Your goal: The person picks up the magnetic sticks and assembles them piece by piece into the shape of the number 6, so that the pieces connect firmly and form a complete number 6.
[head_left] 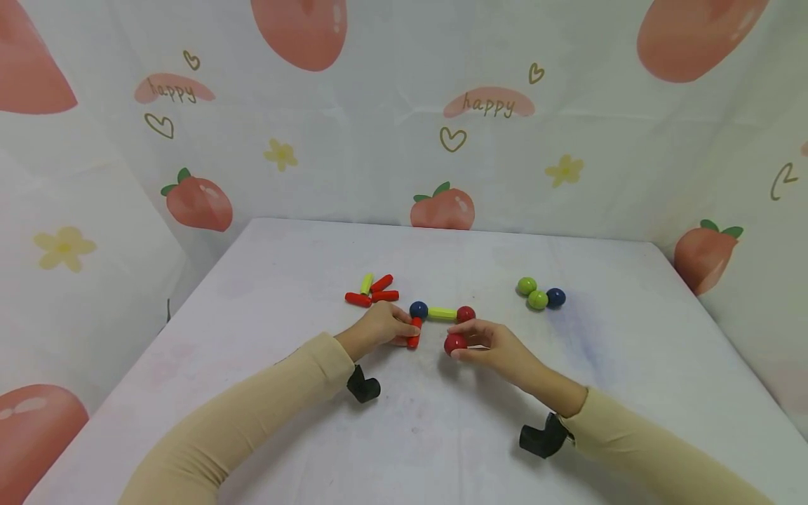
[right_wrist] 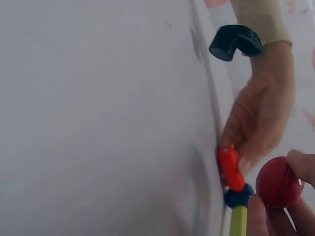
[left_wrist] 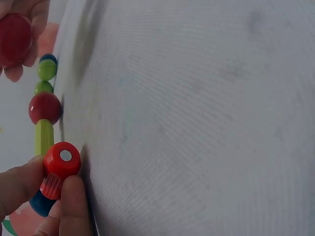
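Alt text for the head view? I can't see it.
A left hand grips a red cylindrical rod against a glossy dark-blue ball; the right hand holds a glossy red ball. A yellow-green rod joins the blue ball to another red ball.

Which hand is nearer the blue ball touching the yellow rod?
Left. The left hand pinches a red rod at the blue ball; the right hand, holding a red ball, is farther right.

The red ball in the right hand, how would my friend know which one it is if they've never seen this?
On the white table, look for the person's right hand, coming in from the right. It pinches the red ball. The other red ball, just beyond, sits at the end of a yellow-green stick; this one is held, with no stick showing on it.
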